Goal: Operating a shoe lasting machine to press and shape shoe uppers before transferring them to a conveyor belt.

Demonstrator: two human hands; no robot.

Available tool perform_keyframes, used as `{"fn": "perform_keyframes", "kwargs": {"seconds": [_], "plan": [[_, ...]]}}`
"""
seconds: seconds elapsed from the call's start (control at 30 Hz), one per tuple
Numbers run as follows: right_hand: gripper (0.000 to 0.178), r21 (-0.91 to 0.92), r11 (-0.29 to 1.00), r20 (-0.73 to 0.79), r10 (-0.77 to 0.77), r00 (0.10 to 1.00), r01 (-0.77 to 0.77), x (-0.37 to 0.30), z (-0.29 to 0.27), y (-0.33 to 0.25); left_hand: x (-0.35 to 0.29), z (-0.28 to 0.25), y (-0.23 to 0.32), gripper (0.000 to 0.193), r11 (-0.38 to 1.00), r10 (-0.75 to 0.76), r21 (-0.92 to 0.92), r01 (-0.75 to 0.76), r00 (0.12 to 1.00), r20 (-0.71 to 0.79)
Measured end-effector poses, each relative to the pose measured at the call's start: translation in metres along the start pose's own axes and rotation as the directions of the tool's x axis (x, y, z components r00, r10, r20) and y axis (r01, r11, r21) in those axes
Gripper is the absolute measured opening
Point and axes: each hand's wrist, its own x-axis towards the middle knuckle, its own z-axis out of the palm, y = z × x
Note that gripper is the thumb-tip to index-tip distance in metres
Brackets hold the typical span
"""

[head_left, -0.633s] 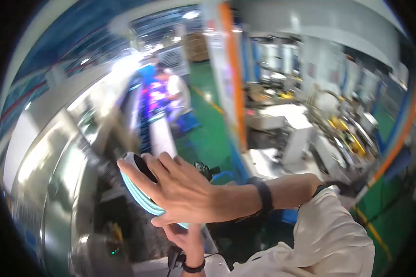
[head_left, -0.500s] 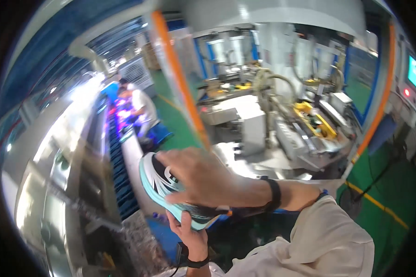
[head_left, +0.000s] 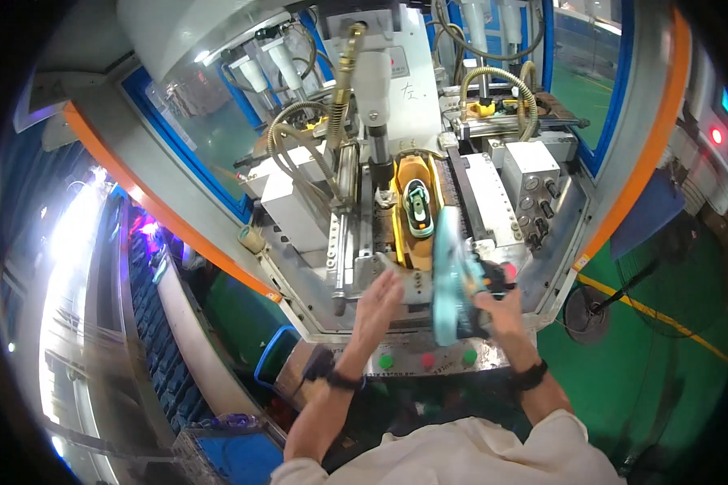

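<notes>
A sneaker with a pale teal sole and dark upper (head_left: 451, 287) is in my right hand (head_left: 501, 314). The hand grips its upper side; the shoe is tilted on edge and smeared by motion. My left hand (head_left: 378, 307) is just left of it, apart from the shoe, fingers stretched out and nothing in them. Beyond both hands, a second shoe, white-green and black (head_left: 417, 208), sits in a yellow-sided holder (head_left: 415, 257) inside the machine. The held shoe partly covers the holder's right side.
White machine blocks with hoses (head_left: 303, 208) and black knobs (head_left: 539, 194) flank the holder. Coloured buttons (head_left: 428, 360) line the front panel. Orange-edged posts (head_left: 170, 218) frame the opening. At the left runs a conveyor (head_left: 188, 323); at the right stands a floor fan (head_left: 586, 314).
My view has turned right, from the conveyor to the machine. The left hand has let go of the sneaker, which is now in my right hand alone, in front of the holder.
</notes>
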Motion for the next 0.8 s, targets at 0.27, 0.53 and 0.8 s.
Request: {"fn": "perform_keyframes", "kwargs": {"seconds": [0.27,0.53,0.8], "plan": [[0.063,-0.165,0.982,-0.346,-0.149,0.926,0.096,0.026,-0.107,-0.037,0.260,0.026,-0.090,0.089,0.777,0.115,0.613,0.139,0.927,-0.356],[0.062,-0.495,0.864,-0.432,-0.337,0.837,0.093,0.064,-0.110,-0.059,0.325,0.028,-0.112,0.065,0.775,0.041,0.593,0.218,0.919,-0.392],[0.056,-0.822,0.541,-0.130,0.121,0.984,-0.175,0.272,0.011,-0.064,0.127,-0.026,-0.057,0.027,0.786,-0.390,-0.512,0.346,0.921,0.022]]}}
